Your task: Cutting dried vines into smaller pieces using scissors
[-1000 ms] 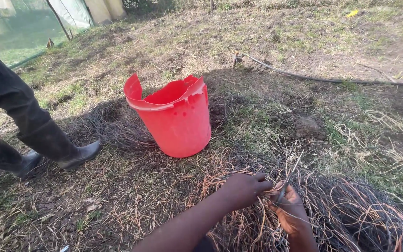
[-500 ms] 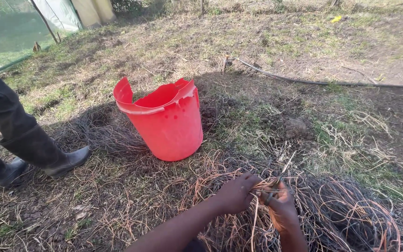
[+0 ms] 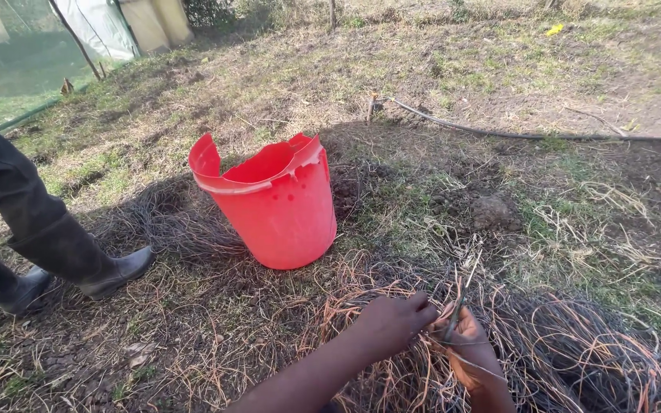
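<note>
From the head view, your left hand (image 3: 392,321) was curled shut around a few dry orange stems (image 3: 361,306) in the tangled pile of vines (image 3: 575,352) on the ground, knuckles up. Your right hand (image 3: 468,348) sat just beside it, touching at the fingertips, closed on a thin dark stalk (image 3: 453,317) that stood up between the fingers. The broken-rimmed red bucket (image 3: 277,203) stood upright on the grass beyond the pile. Another person's dark boot (image 3: 109,271) rested near the bucket, and a black hose (image 3: 499,131) lay behind.
</note>
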